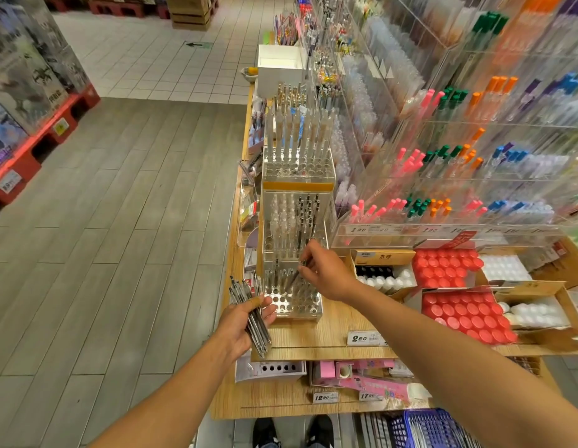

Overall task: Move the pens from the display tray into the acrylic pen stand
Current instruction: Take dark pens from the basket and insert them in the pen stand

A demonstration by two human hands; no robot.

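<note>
Setting: shop aisle with grey plank floor (103,237) at left and a wooden display surface (316,337) at right, seen from above.
Shoes: two dark shoes (292,430) on the floor below the surface's near edge.
Basket: blue plastic basket (433,426) near the lower right, below the surface.
Lower shelf: pink boxed goods (355,375) under the near edge, with price tags.
Left hand (245,321): at the surface's near left corner, fingers curled round a bundle of pens (250,313), tips pointing away and toward the body.
Acrylic pen stand (294,303): clear block with rows of round holes, along the left edge of the surface just beyond the left hand; several pens upright in its far rows, near rows of holes open.
Right hand (326,273): above the stand's far right part, fingers pinching a single pen (295,273) that slants down toward the holes.
Red-capped boxes (465,310): cartons at the right side of the surface.
Further stands: taller acrylic pen holders (297,176) behind the first, along the left edge.
Back wall: blurred acrylic racks of coloured markers (459,156).
</note>
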